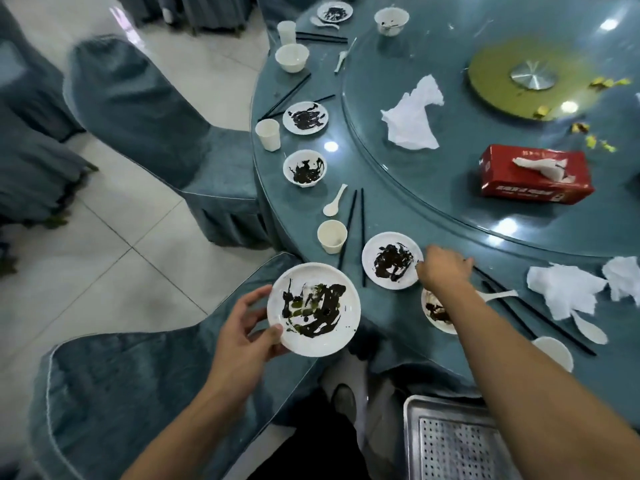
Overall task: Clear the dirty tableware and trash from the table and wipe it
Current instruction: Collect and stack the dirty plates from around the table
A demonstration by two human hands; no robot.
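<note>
The left hand [247, 327] holds a dirty white plate [313, 309] by its left edge, with the thumb on the rim and the fingers under it. This plate is up in the air, near the edge of the round blue table [381, 209] and over a blue chair [138, 386]. It has dark sauce and some green bits smeared on it.

The right hand [443, 270] reaches out to a second dirty plate [393, 260] that sits on the table. The fingers touch its right rim, but they are blurry, so I cannot tell if they grip it yet. Just under the right arm is a small bowl [437, 311] with dark sauce in it.

To the left of the second plate stand a paper cup [331, 236] and two black chopsticks [356, 230]. A white spoon [335, 201] lies a bit farther away. More dirty plates, bowls and cups sit along the far left edge of the table.

On the glass turntable [450, 181] in the middle lie a crumpled napkin [412, 116] and a red tissue box [535, 174]. More crumpled tissues [568, 289] lie on the right. A metal tray [450, 441] is near the bottom right.
</note>
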